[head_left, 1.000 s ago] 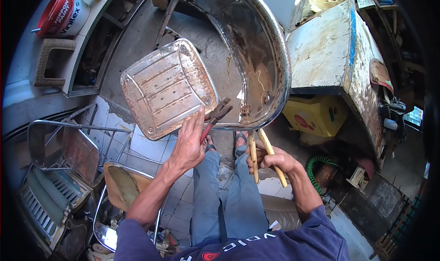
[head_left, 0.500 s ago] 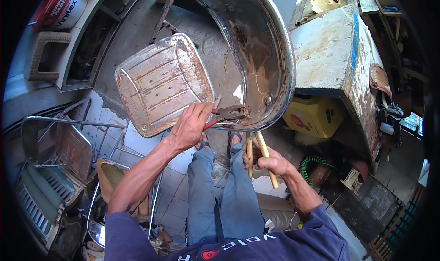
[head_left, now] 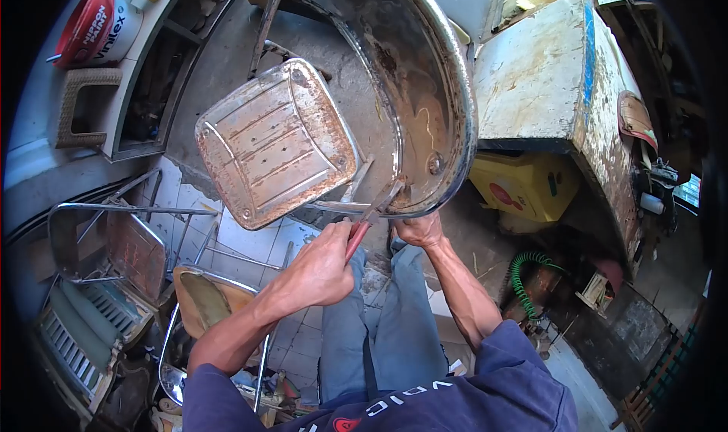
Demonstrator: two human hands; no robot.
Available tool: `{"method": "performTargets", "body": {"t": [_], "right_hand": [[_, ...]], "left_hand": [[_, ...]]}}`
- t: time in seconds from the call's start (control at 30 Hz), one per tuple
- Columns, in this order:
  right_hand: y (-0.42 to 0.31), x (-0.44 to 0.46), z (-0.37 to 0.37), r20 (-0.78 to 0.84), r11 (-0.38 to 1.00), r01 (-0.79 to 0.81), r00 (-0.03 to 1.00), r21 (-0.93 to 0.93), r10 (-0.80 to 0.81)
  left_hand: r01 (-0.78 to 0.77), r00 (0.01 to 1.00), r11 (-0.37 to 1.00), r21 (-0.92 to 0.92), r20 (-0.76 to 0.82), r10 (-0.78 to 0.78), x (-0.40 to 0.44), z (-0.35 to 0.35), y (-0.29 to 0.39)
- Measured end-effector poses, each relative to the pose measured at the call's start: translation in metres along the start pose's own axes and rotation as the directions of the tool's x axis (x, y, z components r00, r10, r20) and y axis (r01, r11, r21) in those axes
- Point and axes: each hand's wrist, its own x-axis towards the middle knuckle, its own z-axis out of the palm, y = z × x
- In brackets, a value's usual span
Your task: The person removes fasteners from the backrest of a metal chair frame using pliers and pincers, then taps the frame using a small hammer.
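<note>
My left hand (head_left: 322, 269) is closed around the red handles of a pair of pliers (head_left: 377, 207). Their dark jaws reach to a rusty spot at the lower end of a large curved metal frame (head_left: 469, 121) with a shiny rim and a rusty inner face. Under that same end is my right hand (head_left: 421, 229), its fingers curled and partly hidden by the rim; whatever it holds is out of sight. Left of the frame lies a rusty ribbed metal panel (head_left: 277, 145) with rounded corners.
A worn white cabinet (head_left: 531, 83) stands at right, with a yellow container (head_left: 523, 185) beneath. Metal chair frames (head_left: 163, 223) crowd the left side. A paint bucket (head_left: 98, 26) sits at upper left. A green coiled hose (head_left: 523, 280) lies at lower right.
My right hand has moved up and left under the rim; the pale yellow handles it held no longer show. My left hand has come lower, and the pliers point more steeply upward.
</note>
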Motion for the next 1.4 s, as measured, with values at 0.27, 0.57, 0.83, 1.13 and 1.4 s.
{"method": "performTargets", "body": {"t": [0.27,0.57,0.83,1.13,1.4], "right_hand": [[-0.054,-0.019,-0.080,0.760,0.397,-0.771,0.608,0.498,0.229],[-0.054,-0.003,-0.123,0.920,-0.220,-0.900,0.390,0.376,-0.023],[-0.071,-0.003,-0.121,0.901,-0.049,-0.905,0.415,0.424,0.128],[-0.001,-0.041,0.009,0.229,0.893,-0.415,0.899,0.174,0.373],[-0.074,-0.086,-0.065,0.604,-0.340,-0.501,0.625,0.796,0.494]], "left_hand": [[-0.224,0.872,0.923,0.312,-0.359,0.333,0.024,0.017,-0.052],[-0.366,0.692,0.684,0.631,-0.307,0.653,0.074,0.008,-0.097],[-0.493,0.699,0.677,0.546,-0.214,0.682,0.093,-0.004,-0.107],[-0.192,0.979,0.978,-0.078,-0.080,0.185,-0.002,0.008,-0.038],[-0.052,0.986,0.922,-0.383,-0.166,-0.013,-0.052,0.025,-0.020]]}}
